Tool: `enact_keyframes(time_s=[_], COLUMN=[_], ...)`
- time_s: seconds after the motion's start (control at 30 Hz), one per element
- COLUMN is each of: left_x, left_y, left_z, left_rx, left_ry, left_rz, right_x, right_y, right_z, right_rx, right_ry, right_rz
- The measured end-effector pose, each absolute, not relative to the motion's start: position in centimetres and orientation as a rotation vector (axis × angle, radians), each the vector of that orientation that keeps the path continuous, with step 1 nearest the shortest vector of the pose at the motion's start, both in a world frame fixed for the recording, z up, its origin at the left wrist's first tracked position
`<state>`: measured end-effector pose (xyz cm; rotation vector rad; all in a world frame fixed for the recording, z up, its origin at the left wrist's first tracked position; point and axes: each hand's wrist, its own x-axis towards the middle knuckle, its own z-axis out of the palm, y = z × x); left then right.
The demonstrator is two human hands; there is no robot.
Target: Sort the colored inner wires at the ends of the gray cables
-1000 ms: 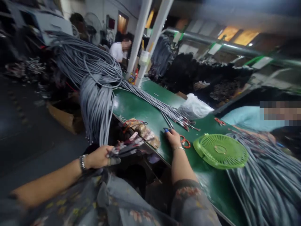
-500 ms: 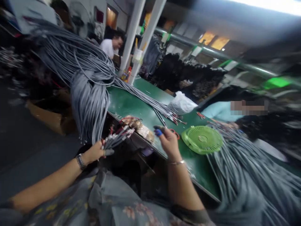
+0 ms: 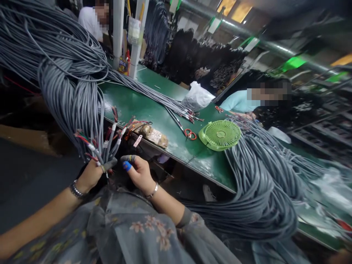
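My left hand (image 3: 92,174) is closed around a bunch of grey cables (image 3: 106,152) whose stripped ends, with thin red, green and white wires, point up and outward. A grey cover sits on its thumb. Just to the right, my right hand (image 3: 139,175) has its fingers curled in a pinch, with a blue wrap on the thumb and a grey cover on a finger. Whatever it may hold is too small or hidden to make out. Beyond the hands, a tape-wrapped block (image 3: 156,137) lies at the edge of the green table (image 3: 176,134), with a small pale tag (image 3: 138,141) near it.
A large heap of grey cables (image 3: 68,62) hangs off the left side; another cable pile (image 3: 255,183) drapes over the right. On the table are a green fan (image 3: 220,134), red-handled scissors (image 3: 190,134) and a white plastic bag (image 3: 197,96). A co-worker (image 3: 239,101) sits across.
My right hand has come left and down, close to my left hand. The bunch in my left hand now points more upright. The whole view has shifted, with the table further left and higher.
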<state>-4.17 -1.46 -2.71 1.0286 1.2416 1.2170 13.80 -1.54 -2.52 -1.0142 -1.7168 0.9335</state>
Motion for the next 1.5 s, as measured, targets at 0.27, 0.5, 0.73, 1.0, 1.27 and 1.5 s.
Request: enact_keyframes(time_s=[0.27, 0.5, 0.73, 1.0, 1.27, 1.5], left_x=[-8.7, -9.9, -7.7, -5.6, -6.3, -7.8], left_y=[-3.3, -4.4, -3.5, -3.2, -3.9, -4.8], left_z=[1.1, 2.2, 1.5, 0.8, 0.8, 0.7], left_rx=[0.573, 0.371, 0.515, 0.595, 0.660, 0.733], left_ry=[0.910, 0.967, 0.850, 0.829, 0.871, 0.946], left_rz=[1.722, 1.810, 1.766, 1.758, 1.713, 1.697], right_x=[13.9, 13.6, 11.6, 9.8, 9.4, 8.5], right_y=[-1.9, -1.6, -0.9, 0.8, 2.7, 2.2], right_z=[-2.0, -3.5, -3.1, -2.6, -1.8, -1.2], right_rx=[-0.957, -0.913, -0.754, -0.846, -0.715, -0.786], right_ry=[-1.720, -1.866, -2.134, -2.356, -2.608, -2.592], right_rz=[0.947, 0.948, 0.831, 0.730, 0.740, 0.527])
